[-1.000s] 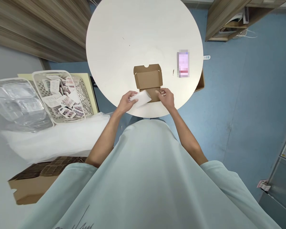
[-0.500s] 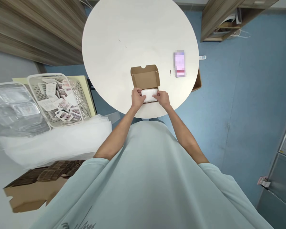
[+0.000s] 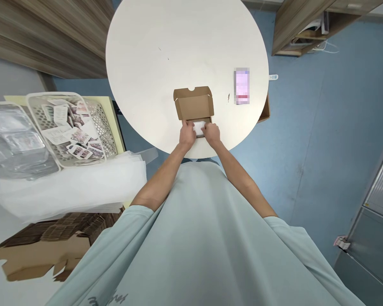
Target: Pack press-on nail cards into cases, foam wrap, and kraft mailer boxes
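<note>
A small brown cardboard box [image 3: 193,107] lies near the front edge of the round table, its lid folded back and away from me. Inside its tray sits a white wrapped packet [image 3: 198,128], partly covered by my fingers. My left hand [image 3: 187,134] is closed at the packet's left end, thumb and fingers on the wrapping. At the right end, my right hand [image 3: 212,134] is also closed, its curled fingers against the packet. The fingertips of both hands are partly hidden.
On the round white table [image 3: 153,97] a phone [image 3: 241,86] with a blurred screen lies to the right. To my left are a white basket [image 3: 104,131] of printed cards, clear plastic packs [image 3: 17,140], white sheets [image 3: 73,182] and a stack of flat cardboard boxes [image 3: 47,250].
My hands have moved closer together over the packet. More of the packet is now covered, and it sits in the box tray. The view has shifted slightly.
</note>
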Tool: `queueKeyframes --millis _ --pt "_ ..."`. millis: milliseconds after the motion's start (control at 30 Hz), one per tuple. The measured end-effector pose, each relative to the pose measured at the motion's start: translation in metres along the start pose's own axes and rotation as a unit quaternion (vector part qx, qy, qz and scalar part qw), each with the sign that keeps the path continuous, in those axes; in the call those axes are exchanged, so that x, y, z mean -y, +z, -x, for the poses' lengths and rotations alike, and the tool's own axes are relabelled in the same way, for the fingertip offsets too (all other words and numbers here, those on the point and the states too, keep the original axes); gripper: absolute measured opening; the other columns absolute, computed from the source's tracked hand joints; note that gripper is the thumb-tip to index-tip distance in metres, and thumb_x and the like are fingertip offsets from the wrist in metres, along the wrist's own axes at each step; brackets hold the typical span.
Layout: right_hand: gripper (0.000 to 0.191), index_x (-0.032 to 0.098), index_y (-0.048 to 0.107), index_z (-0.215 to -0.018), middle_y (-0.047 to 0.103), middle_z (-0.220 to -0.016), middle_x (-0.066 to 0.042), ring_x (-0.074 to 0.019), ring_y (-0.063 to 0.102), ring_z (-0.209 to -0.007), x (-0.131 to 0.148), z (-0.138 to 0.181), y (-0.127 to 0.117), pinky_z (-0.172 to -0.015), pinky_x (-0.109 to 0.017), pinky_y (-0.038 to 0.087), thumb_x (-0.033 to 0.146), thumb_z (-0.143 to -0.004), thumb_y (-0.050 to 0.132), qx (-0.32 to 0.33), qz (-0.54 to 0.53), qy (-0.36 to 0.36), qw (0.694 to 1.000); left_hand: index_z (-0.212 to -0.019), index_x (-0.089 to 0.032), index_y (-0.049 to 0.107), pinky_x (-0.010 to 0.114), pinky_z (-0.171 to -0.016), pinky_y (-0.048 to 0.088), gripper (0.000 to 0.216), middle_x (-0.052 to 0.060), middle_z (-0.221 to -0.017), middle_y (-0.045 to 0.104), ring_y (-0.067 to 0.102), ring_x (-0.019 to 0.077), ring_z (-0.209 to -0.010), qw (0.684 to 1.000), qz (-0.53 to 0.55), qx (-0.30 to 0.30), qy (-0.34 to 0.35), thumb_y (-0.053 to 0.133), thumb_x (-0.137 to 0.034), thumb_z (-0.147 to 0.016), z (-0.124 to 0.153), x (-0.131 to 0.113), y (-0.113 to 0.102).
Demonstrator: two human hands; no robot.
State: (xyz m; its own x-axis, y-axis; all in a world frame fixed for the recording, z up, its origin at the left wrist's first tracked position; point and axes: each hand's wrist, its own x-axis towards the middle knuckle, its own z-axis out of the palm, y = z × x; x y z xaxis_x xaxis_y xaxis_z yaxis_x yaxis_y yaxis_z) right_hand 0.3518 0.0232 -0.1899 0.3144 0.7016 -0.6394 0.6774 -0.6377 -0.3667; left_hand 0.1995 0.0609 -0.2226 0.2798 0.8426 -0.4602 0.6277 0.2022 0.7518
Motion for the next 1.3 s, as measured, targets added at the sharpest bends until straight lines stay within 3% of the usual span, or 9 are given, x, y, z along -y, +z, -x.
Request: queueKeyframes --millis 133,233,367,467,600,733,833,1033,1300 --pt "0.015 0.02 0.078 -0.102 0.082 -0.109 -0.019 -0.0371 0.076 -0.111 -0.003 0.004 -0.007 -0.104 -0.052 0.063 0.029 -0.108 0.068 -0.003 -0.007 -0.011 1.0 -0.108 -0.027 0.07 0.065 -0.115 0.055 0.024 0.015 -0.123 0.066 0.072 0.044 -0.117 0.999 -0.016 0.013 0.035 0.077 -0.024 -0.086 0.001 0.001 -0.016" --pt "0.026 0.021 0.077 -0.102 0.082 -0.108 -0.017 -0.0363 0.077 -0.109 -0.011 0.006 -0.028 -0.107 -0.053 0.062 0.042 -0.113 0.064 -0.049 -0.053 -0.004 0.997 -0.118 -0.026 0.07 0.061 -0.12 0.055 0.023 0.014 -0.128 0.066 0.073 0.0401 -0.12 0.999 -0.024 -0.026 0.028 0.074 -0.03 -0.095 -0.001 0.002 -0.041" --pt "0.048 0.02 0.074 -0.126 0.082 -0.124 -0.017 -0.034 0.076 -0.119 -0.025 -0.004 -0.055 -0.114 -0.053 0.061 0.063 -0.115 0.057 -0.153 -0.16 -0.011 0.975 -0.145 -0.023 0.06 0.055 -0.121 0.056 0.053 0.019 -0.154 0.057 0.071 0.0373 -0.133 0.995 0.002 -0.1 -0.009 0.077 -0.039 -0.097 -0.021 0.007 -0.075" --pt "0.071 0.017 0.066 -0.15 0.074 -0.15 -0.022 -0.0352 0.071 -0.14 -0.029 -0.023 -0.061 -0.125 -0.054 0.057 0.075 -0.111 0.058 -0.151 -0.229 -0.046 0.961 -0.157 -0.022 0.055 0.054 -0.122 0.056 0.076 0.022 -0.161 0.057 0.067 0.0384 -0.141 0.992 0.027 -0.119 -0.019 0.085 -0.041 -0.091 -0.043 0.007 -0.085" --pt "0.092 0.017 0.057 -0.166 0.064 -0.166 -0.023 -0.0366 0.064 -0.155 -0.024 -0.045 -0.054 -0.132 -0.055 0.053 0.086 -0.104 0.062 -0.09 -0.281 -0.078 0.952 -0.169 -0.022 0.049 0.055 -0.12 0.058 0.092 0.022 -0.162 0.063 0.066 0.0394 -0.145 0.995 0.059 -0.076 -0.007 0.086 -0.041 -0.087 -0.058 -0.002 -0.082" --pt "0.101 0.018 0.052 -0.172 0.062 -0.169 -0.024 -0.0361 0.071 -0.147 -0.023 -0.045 -0.049 -0.13 -0.055 0.055 0.09 -0.102 0.062 -0.067 -0.306 -0.076 0.947 -0.177 -0.025 0.041 0.053 -0.118 0.06 0.102 0.019 -0.162 0.067 0.071 0.0374 -0.139 0.997 0.072 -0.039 -0.004 0.085 -0.038 -0.085 -0.058 -0.014 -0.074" --pt "0.102 0.021 0.045 -0.176 0.061 -0.17 -0.024 -0.0361 0.075 -0.14 -0.029 -0.037 -0.052 -0.127 -0.056 0.057 0.089 -0.102 0.061 -0.068 -0.3 -0.068 0.949 -0.18 -0.026 0.037 0.053 -0.118 0.061 0.106 0.019 -0.164 0.065 0.073 0.0372 -0.137 0.997 0.069 -0.023 -0.011 0.085 -0.038 -0.086 -0.057 -0.024 -0.069" --pt "0.106 0.025 0.035 -0.182 0.064 -0.167 -0.022 -0.0346 0.078 -0.131 -0.043 -0.012 -0.07 -0.123 -0.053 0.06 0.09 -0.102 0.058 -0.096 -0.291 -0.065 0.95 -0.18 -0.026 0.037 0.054 -0.118 0.061 0.108 0.021 -0.165 0.065 0.071 0.0386 -0.14 0.995 0.08 0.03 0.051 0.09 -0.053 -0.09 -0.063 -0.043 -0.06" --pt "0.091 0.023 0.044 -0.178 0.065 -0.164 -0.02 -0.0324 0.078 -0.132 -0.054 0.033 -0.072 -0.119 -0.047 0.062 0.076 -0.106 0.062 -0.116 -0.306 -0.026 0.945 -0.171 -0.024 0.047 0.054 -0.119 0.06 0.091 0.022 -0.16 0.066 0.072 0.0368 -0.139 0.988 0.092 0.087 0.088 0.086 -0.053 -0.094 -0.043 -0.054 -0.054"
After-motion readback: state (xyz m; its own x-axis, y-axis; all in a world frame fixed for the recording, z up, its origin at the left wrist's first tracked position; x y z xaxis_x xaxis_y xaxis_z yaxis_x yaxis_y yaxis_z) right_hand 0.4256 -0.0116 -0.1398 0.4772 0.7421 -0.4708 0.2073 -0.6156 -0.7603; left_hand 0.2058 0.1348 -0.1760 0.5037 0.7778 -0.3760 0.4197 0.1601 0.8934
